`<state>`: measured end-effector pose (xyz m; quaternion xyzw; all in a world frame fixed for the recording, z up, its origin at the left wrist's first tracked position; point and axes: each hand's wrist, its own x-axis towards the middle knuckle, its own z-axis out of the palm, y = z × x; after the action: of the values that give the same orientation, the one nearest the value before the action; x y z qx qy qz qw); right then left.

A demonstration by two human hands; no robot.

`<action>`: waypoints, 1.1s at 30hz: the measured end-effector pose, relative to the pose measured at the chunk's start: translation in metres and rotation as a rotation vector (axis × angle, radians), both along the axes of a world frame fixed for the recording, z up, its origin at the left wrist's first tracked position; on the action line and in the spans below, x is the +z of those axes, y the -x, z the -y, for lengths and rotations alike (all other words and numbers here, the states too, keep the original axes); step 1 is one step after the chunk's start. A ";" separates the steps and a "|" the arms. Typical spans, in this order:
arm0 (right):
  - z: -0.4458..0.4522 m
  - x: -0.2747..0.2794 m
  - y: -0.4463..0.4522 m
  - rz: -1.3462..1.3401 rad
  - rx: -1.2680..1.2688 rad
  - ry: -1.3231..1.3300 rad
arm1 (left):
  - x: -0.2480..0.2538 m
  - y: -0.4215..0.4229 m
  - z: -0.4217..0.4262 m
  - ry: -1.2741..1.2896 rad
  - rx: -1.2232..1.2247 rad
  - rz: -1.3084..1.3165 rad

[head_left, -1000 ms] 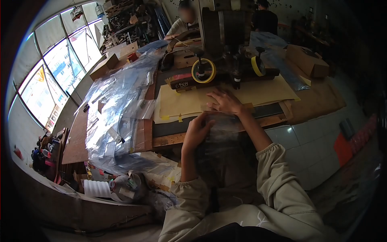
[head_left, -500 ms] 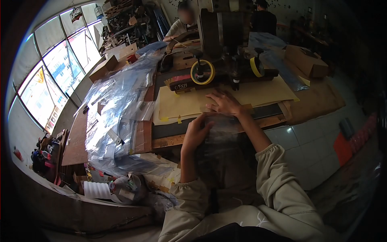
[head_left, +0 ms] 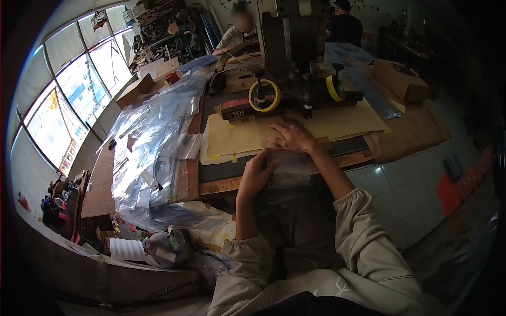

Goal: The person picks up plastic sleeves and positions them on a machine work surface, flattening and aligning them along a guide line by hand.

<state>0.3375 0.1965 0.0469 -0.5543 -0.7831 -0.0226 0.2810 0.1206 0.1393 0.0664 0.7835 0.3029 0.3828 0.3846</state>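
My left hand point(head_left: 256, 173) is curled at the front edge of the bench, its fingers closed on the edge of a clear plastic sheet point(head_left: 292, 164) that hangs down over the edge. Across the yellowish board point(head_left: 232, 138), my right hand point(head_left: 291, 135) lies with its fingers spread, pressing on the board near the top of the plastic. Just beyond my fingers stands a dark machine point(head_left: 303, 79) with a horizontal bar point(head_left: 240, 112) and two yellow-rimmed wheels point(head_left: 264, 95).
Many clear plastic sheets point(head_left: 153, 137) cover the left of the bench. Cardboard boxes stand at the back left point(head_left: 135, 90) and right point(head_left: 400, 80). One person point(head_left: 234, 37) sits behind the bench; another, in dark clothes point(head_left: 345, 26), is farther back.
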 end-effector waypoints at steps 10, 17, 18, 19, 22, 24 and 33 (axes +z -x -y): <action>0.001 0.000 0.001 -0.015 -0.019 0.022 | 0.003 0.000 0.002 0.018 -0.018 0.029; -0.001 -0.003 0.000 -0.010 -0.024 0.024 | -0.004 -0.001 -0.001 0.029 -0.003 0.024; -0.002 -0.004 -0.001 -0.007 -0.025 0.018 | -0.001 -0.001 0.000 0.016 0.004 0.015; -0.002 -0.004 -0.001 0.000 -0.026 0.011 | 0.002 0.000 0.001 0.014 0.001 0.011; -0.002 -0.004 -0.001 0.009 -0.026 0.018 | 0.002 0.000 0.002 0.021 -0.013 0.028; -0.001 -0.002 0.000 -0.002 -0.022 0.048 | -0.004 -0.002 0.000 0.034 -0.027 0.082; 0.000 -0.005 0.001 0.060 -0.044 -0.065 | 0.000 0.000 0.000 -0.005 -0.013 0.012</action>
<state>0.3363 0.1964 0.0420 -0.5610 -0.7777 -0.0709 0.2746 0.1209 0.1389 0.0665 0.7840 0.2945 0.3860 0.3868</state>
